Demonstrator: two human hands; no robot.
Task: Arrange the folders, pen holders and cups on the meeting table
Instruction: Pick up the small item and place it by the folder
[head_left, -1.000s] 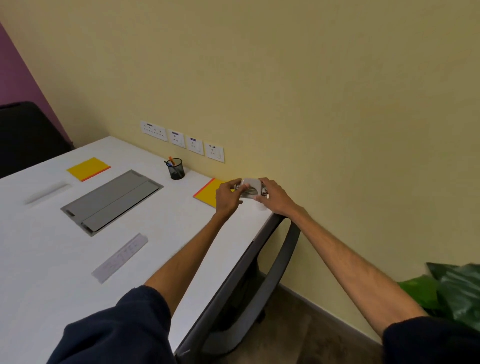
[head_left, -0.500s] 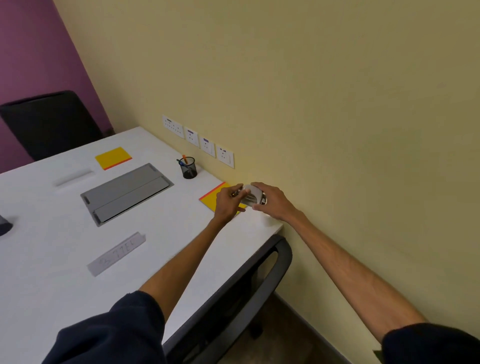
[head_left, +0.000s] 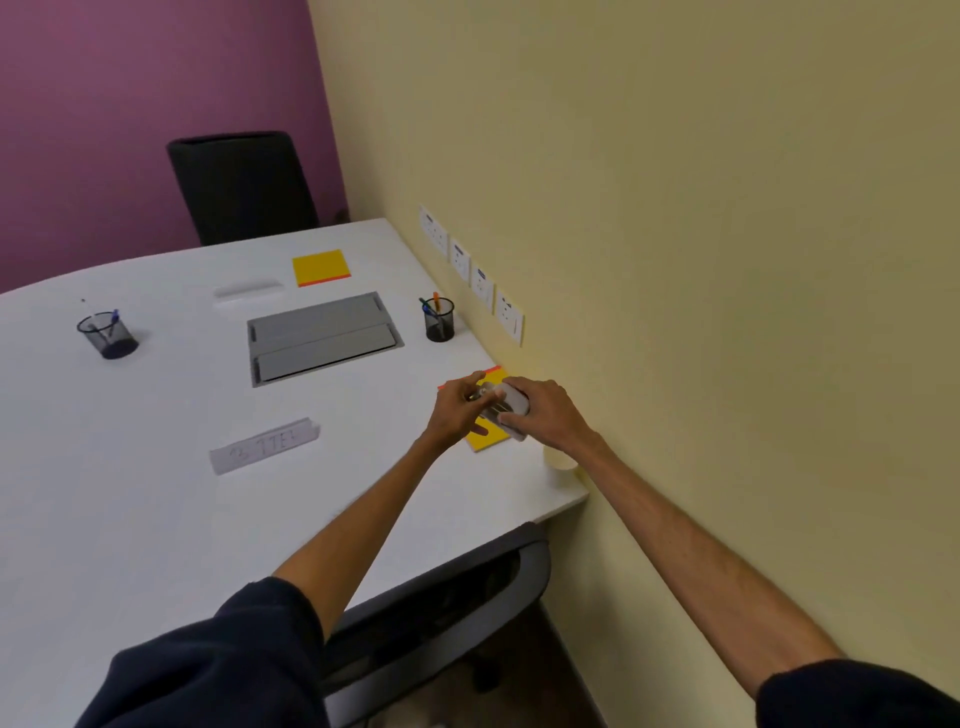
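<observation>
- A white meeting table (head_left: 156, 519) fills the left of the view. Clock directions here take the gray cable hatch (head_left: 322, 338) set in the tabletop as the centre, with twelve toward the purple wall.
- At four o'clock, near the table corner by the yellow wall, two bare hands meet on a pale stack of cups (head_left: 506, 410). The stack is held on its side over a folder.
- The right hand (head_left: 548, 413) curls over the stack from the wall side and grasps it.
- The left hand (head_left: 457, 410) pinches the end of the stack that faces it, between thumb and fingertips.
- Beneath the hands a yellow folder (head_left: 485, 441) with a red edge lies flat on the table, partly covered by them.
- A single paper cup (head_left: 558, 460) stands on the table under the right wrist, at about five o'clock, close to the corner.
- A black mesh pen holder (head_left: 439, 319) with pens in it stands at three o'clock, near a row of wall sockets (head_left: 480, 283).
- A second mesh pen holder (head_left: 107, 335) stands at nine o'clock, well apart from the hatch.
- A second yellow folder (head_left: 321, 267) lies at twelve o'clock.
- A clear name plate (head_left: 264, 446) sits at seven o'clock, and another name plate (head_left: 248, 291) at eleven.
- A black chair (head_left: 241, 187) stands beyond the table at twelve o'clock. A gray-framed chair (head_left: 441, 613) is tucked under the near edge at five.
</observation>
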